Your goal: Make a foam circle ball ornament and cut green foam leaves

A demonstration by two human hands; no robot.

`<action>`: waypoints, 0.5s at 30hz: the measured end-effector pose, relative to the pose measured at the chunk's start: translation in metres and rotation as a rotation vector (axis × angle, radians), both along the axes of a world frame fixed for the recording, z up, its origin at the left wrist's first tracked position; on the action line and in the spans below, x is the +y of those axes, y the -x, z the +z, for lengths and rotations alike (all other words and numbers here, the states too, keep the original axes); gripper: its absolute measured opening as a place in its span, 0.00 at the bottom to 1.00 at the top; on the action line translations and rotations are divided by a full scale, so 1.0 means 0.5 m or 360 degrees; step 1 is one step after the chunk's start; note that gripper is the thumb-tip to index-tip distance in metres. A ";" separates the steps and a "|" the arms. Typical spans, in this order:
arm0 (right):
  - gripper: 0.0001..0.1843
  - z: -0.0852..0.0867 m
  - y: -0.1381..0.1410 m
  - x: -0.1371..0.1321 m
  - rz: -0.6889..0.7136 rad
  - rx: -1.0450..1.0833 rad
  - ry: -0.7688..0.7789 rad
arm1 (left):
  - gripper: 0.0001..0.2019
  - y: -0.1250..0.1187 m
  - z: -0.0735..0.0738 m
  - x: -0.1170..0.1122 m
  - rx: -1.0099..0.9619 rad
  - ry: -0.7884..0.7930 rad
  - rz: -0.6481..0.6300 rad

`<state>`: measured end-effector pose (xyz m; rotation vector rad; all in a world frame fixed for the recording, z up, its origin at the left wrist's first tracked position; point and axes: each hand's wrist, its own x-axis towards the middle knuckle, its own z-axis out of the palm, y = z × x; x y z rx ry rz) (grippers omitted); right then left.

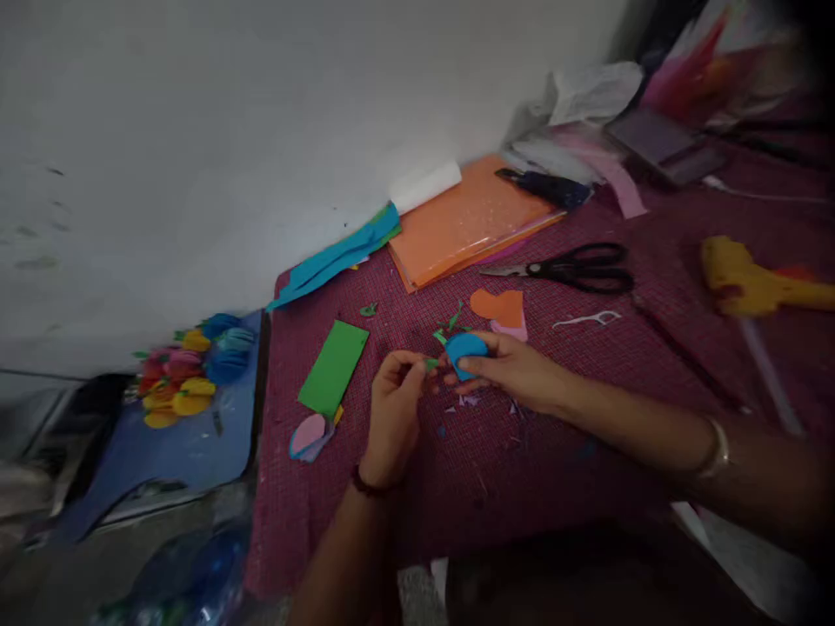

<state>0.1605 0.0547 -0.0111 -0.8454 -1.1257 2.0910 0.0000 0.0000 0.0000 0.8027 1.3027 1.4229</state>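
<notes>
Between the thumb and fingers of my right hand (502, 369) is a blue cut-out piece (464, 352) with a rounded top, paper or thin foam. My left hand (399, 404) pinches a small green piece (431, 364) just left of the blue one. Whether the two pieces touch, I cannot tell. Thin green scraps (450, 323) lie right behind my fingers. An orange cut-out (501, 306) rests over a pink one beside my right hand. A green rectangle (334, 367) lies left of my left hand, near a pink oval (309, 431).
Black-handled scissors (574, 268) and a yellow glue gun (744, 278) lie to the right on the red cloth (417, 513). Orange sheets (470, 222) and blue strips (339, 252) lie along the wall. Colourful paper shapes (189, 369) sit on a blue surface at left.
</notes>
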 end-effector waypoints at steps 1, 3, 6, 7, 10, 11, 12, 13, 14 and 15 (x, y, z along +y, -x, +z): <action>0.09 0.003 0.000 0.000 -0.0010 -0.0039 -0.0027 | 0.08 0.001 0.006 -0.001 0.0057 -0.0008 0.0012; 0.08 0.010 0.000 0.001 -0.0018 -0.0110 -0.0071 | 0.08 0.003 0.017 -0.002 0.0173 -0.0034 0.0029; 0.08 0.018 0.000 0.001 0.0007 -0.0198 -0.0117 | 0.07 0.003 0.028 -0.006 0.0357 -0.0118 0.0037; 0.08 0.020 -0.001 0.001 0.0026 -0.0221 -0.0130 | 0.07 0.004 0.030 -0.007 0.0409 -0.0136 0.0033; 0.04 0.021 -0.003 0.001 0.0073 -0.0284 -0.0178 | 0.06 0.008 0.033 -0.009 0.0526 -0.0126 -0.0016; 0.03 0.020 -0.003 0.001 0.0087 -0.0308 -0.0202 | 0.06 0.010 0.033 -0.009 0.0556 -0.0114 -0.0040; 0.03 0.018 -0.004 0.001 0.0099 -0.0335 -0.0229 | 0.05 0.013 0.034 -0.008 0.0582 -0.0102 -0.0060; 0.04 0.017 -0.004 0.000 0.0113 -0.0358 -0.0256 | 0.05 0.016 0.034 -0.008 0.0605 -0.0098 -0.0072; 0.05 0.016 -0.004 -0.001 0.0130 -0.0373 -0.0280 | 0.05 0.018 0.035 -0.007 0.0627 -0.0099 -0.0080; 0.06 0.015 -0.004 -0.002 0.0148 -0.0376 -0.0294 | 0.04 0.020 0.035 -0.006 0.0649 -0.0103 -0.0090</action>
